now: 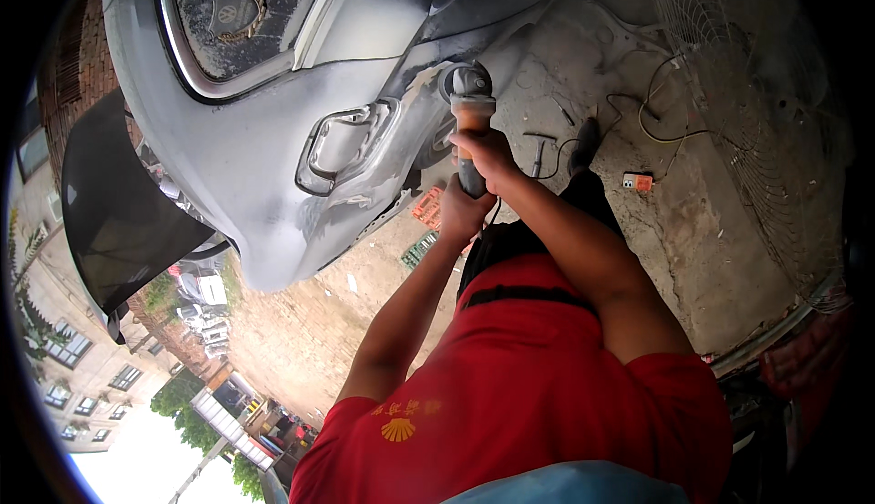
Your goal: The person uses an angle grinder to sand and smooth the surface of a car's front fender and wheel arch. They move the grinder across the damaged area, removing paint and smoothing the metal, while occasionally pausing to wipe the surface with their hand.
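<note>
The right grip (489,159) is clamped on the orange body of an angle grinder (473,119), the left grip (463,208) on its dark rear end, near a grey car (246,139).

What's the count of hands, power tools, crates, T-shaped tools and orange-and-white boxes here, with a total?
Hands: 2 (left hand, right hand)
Power tool: 1
Crates: 2 (red crate, green crate)
T-shaped tool: 1
Orange-and-white box: 1
Total: 7
</note>
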Available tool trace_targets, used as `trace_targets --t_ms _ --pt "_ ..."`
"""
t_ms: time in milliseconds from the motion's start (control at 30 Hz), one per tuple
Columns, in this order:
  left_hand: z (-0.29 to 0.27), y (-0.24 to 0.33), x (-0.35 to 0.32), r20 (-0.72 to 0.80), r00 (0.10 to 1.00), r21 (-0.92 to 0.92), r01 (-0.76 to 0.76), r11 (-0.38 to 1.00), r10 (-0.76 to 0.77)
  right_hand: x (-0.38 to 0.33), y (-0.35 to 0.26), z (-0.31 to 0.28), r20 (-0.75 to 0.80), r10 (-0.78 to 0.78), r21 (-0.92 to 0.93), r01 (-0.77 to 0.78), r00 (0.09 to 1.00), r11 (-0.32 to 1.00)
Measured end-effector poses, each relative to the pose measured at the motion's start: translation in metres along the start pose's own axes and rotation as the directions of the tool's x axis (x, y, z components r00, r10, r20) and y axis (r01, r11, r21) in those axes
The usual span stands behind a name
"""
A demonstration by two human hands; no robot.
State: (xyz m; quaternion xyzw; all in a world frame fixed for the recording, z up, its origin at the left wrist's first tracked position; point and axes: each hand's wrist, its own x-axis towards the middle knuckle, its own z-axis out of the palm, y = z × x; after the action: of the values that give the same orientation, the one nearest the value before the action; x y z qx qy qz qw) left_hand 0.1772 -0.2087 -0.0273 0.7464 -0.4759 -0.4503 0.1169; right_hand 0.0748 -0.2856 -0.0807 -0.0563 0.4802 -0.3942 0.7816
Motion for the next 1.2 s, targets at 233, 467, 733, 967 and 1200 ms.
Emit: trace_targets --t_ms 233,467,733,967,1200 --pt "-0.004 -0.001 0.0 -0.015 0.999 -0.007 -0.03 1.0 0.03 -0.002 -0.006 0.006 0.044 -0.068 -0.017 0.068 0.997 0.998" --pt "-0.003 0.01 -0.002 -0.006 1.0 0.087 0.0 0.996 0.001 -0.003 0.0 0.0 -0.085 0.031 0.079 -0.024 0.996 0.997" --pt "-0.006 -0.015 0.001 0.006 1.0 0.07 -0.026 0.997 0.026 -0.005 0.006 0.009 -0.047 0.028 0.05 -0.025 0.999 0.998" --pt "-0.011 -0.011 -0.008 -0.009 0.999 0.018 -0.053 0.998 0.053 -0.012 0.012 0.011 0.008 -0.07 0.028 0.07 0.998 0.997" --pt "-0.013 -0.016 0.002 -0.017 0.999 0.031 -0.035 0.999 0.036 -0.001 0.011 0.014 -0.022 -0.039 0.039 0.04 0.999 0.998"
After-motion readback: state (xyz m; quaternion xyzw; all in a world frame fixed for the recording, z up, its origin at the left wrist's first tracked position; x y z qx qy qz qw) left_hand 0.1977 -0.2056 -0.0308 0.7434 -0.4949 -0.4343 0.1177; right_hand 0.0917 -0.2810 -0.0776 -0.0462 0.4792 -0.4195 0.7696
